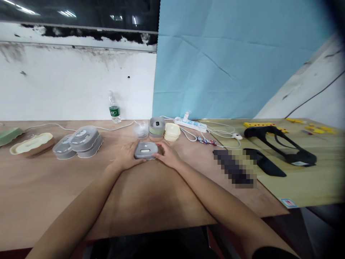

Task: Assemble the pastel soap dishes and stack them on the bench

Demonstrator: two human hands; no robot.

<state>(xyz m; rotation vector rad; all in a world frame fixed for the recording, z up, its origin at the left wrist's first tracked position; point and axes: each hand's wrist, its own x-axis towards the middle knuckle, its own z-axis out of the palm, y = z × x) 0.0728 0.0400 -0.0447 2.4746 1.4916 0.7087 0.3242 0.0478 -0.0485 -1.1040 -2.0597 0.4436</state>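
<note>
A small grey rounded container (146, 146), maybe a lidded soap dish, lies on the table between my hands. From its left side my left hand (125, 156) holds it, with the thumb along the near edge and most fingers hidden behind. On its right side my right hand (168, 155) grips it, thumb at the front corner and fingers at the back corner. Just behind it stand a stack of grey and green trays (157, 126), a stack of cream trays (171, 131) and some clear plastic pieces (141, 129).
Grey containers with clear lids (84, 140) are piled at the left, beside cream (32, 143) and green (10, 135) trays. A water bottle (114, 110) stands against the wall. A power strip (191, 124) with cables, a black phone (265, 163) and a black strap-like frame (291, 147) lie right.
</note>
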